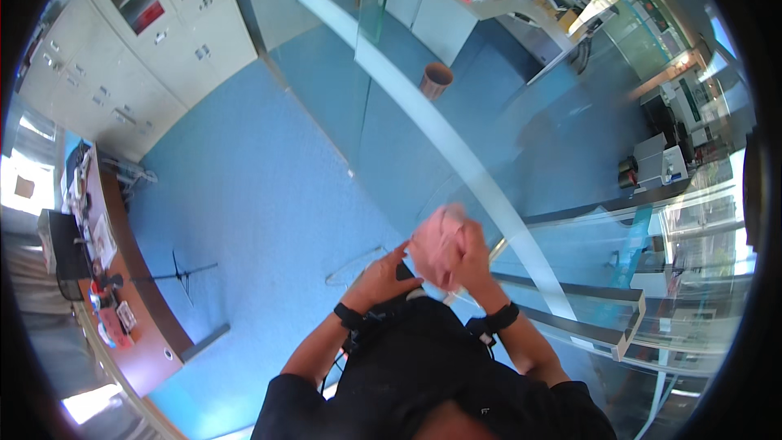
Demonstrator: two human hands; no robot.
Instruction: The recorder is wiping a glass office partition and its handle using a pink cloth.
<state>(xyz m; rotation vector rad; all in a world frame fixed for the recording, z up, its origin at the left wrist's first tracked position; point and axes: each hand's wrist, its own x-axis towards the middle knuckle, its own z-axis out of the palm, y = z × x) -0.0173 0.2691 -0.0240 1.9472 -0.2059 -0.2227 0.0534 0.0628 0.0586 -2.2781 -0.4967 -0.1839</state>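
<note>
A crumpled pink cloth [435,247] is bunched in my right hand [473,256], in front of my body. Just left of the cloth is my left hand [385,281], its thumb and fingers apart; whether its fingertips touch the cloth cannot be told. A small dark object shows between that thumb and fingers, too unclear to name or to say if it is gripped. Black bands circle both wrists. A glass partition [415,153] with a pale band across it stands before me, and the cloth overlaps it in view.
A metal door handle [629,324] juts at the right. Beyond the glass are a brown waste bin [435,80] and a white desk [446,27]. White cabinets [165,43] line the upper left, with a brown desk [146,311] at the left. A thin black stand [180,274] rests near it.
</note>
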